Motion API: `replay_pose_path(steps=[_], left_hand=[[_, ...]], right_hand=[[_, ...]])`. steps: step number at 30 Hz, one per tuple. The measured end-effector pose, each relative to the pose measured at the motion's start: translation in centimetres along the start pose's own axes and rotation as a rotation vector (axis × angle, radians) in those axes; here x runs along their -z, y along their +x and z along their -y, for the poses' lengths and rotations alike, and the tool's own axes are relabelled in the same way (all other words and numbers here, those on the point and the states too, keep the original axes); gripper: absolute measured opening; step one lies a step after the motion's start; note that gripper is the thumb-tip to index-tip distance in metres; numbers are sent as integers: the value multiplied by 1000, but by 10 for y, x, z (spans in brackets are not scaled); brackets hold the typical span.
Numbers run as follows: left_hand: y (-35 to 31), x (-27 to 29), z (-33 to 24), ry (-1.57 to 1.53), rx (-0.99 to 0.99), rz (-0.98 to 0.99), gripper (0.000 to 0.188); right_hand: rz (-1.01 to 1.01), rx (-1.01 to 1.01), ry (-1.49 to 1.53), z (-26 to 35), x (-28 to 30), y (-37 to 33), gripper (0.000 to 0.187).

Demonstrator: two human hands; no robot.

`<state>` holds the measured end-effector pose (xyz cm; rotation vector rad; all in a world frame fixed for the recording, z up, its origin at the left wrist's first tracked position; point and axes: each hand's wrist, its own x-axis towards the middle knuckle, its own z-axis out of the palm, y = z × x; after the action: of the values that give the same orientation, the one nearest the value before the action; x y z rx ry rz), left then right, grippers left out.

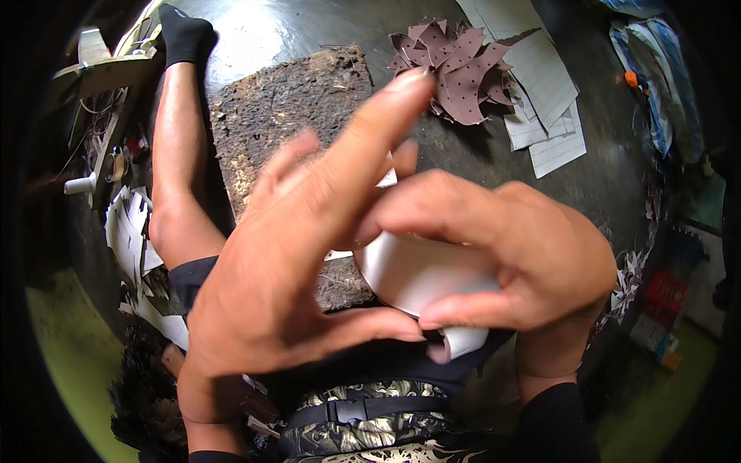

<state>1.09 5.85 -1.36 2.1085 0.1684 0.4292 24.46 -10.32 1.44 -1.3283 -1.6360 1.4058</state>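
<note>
My right hand point(532, 255) pinches a curled piece of smooth white sheet point(421, 274) between thumb and fingers; one end rolls out below the thumb. My left hand point(285, 255) is raised beside it. Its index finger stretches up and away, and the thumb lies by the lower edge of the sheet, close to my right thumb. The other left fingers are blurred and partly hidden. Behind the hands lies a rough, worn dark board point(289, 100) on the floor, with a bit of white material partly showing between my hands.
A pile of brown pointed pieces dotted with small holes point(463, 65) lies beyond the board. White sheets point(532, 85) are at its right. White offcuts point(127, 231) lie left of my outstretched leg point(179, 131). A wooden frame point(100, 85) stands far left, and blue-white bags point(656, 85) far right.
</note>
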Motion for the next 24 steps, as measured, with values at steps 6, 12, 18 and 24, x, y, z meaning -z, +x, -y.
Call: replay_pose_path(steps=[6,12,18,24], left_hand=[[-53,-9,5,-383,664,-174,30],[-104,-31,19,-109,899,-320,23],[-94,-20,-9,650,542,-266,44],[-26,-49,15,112,312,-114,42]], right_hand=[[-251,-195,557,-38,-15,34,83],[-487,-573,384,-61,-71,15,42],[-703,-284,-53,-77,-82,25,24],[-722,-237,-239,-82,-83,41,26]])
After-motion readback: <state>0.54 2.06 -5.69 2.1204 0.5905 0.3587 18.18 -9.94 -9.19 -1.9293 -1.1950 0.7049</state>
